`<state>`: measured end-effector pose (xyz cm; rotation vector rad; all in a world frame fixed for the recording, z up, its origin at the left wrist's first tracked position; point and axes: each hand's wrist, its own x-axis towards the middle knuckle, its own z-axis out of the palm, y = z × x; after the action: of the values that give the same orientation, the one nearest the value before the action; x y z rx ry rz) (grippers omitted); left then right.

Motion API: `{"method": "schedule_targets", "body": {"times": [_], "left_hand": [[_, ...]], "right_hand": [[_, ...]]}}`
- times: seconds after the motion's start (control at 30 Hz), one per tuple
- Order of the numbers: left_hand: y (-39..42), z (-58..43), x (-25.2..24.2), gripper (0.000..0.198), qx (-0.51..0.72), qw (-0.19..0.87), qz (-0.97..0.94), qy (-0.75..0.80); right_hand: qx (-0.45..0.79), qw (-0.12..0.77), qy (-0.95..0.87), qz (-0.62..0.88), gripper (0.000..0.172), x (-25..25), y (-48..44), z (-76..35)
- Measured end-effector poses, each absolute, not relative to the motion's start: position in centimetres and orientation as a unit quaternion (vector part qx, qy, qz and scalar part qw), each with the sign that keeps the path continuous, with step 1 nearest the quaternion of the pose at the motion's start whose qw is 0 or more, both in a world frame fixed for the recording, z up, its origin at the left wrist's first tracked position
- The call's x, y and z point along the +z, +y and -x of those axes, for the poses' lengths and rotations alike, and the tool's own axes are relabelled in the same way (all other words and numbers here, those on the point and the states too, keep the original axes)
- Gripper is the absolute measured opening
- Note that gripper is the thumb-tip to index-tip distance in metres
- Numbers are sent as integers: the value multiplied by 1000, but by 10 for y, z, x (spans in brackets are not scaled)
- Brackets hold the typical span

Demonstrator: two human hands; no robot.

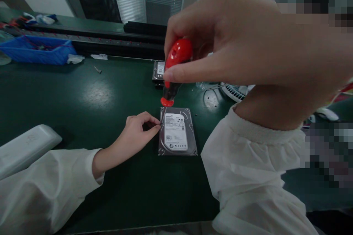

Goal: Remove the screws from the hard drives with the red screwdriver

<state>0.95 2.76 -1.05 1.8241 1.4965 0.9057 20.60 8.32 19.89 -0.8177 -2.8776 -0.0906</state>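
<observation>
A hard drive (pixel 176 132) lies label up on the green table in front of me. My right hand (pixel 220 40) is wrapped round the red and black handle of a screwdriver (pixel 179 53). Its thin shaft slants down to the drive's left edge. At that same edge, the thumb and forefinger of my left hand (pixel 140 128) are pinched together close to the screwdriver's tip. Whatever sits between those fingertips is too small to make out.
Behind the screwdriver stands another hard drive (pixel 158 69), partly hidden. A white fan-like grille (pixel 234 91) is half covered by my right wrist. A blue basket (pixel 41 53) stands at the back left, a white case (pixel 30 147) at the left. A small screw-like piece (pixel 97 69) lies farther back.
</observation>
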Motion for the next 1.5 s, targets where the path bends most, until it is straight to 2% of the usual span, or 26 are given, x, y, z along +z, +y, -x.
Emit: {"method": "schedule_targets", "body": {"times": [0.27,0.4,0.5,0.67,0.77,0.9,1.1,1.27,1.5], "left_hand": [[28,-9,-10,16,333,296,-691,569],[28,-10,-10,17,341,308,-686,563],[28,-10,-10,17,343,308,-685,564],[28,-9,-11,16,343,305,-687,563],[27,-8,-11,17,340,302,-691,563],[27,-8,-12,16,341,306,-690,560],[28,-8,-12,18,336,300,-693,563],[28,-8,-11,16,335,304,-692,563],[28,-9,-9,16,335,304,-689,566]], "right_hand": [[-8,68,-969,239,28,199,84,-208],[-33,77,-957,278,38,200,83,-209],[-27,68,-964,256,28,200,85,-210],[-24,63,-968,241,28,199,85,-209],[-42,69,-958,275,37,200,83,-208],[-22,63,-969,237,27,202,84,-210],[-30,71,-961,267,36,201,82,-208],[-18,58,-969,240,30,201,83,-210],[-33,75,-960,267,35,201,83,-211]]}}
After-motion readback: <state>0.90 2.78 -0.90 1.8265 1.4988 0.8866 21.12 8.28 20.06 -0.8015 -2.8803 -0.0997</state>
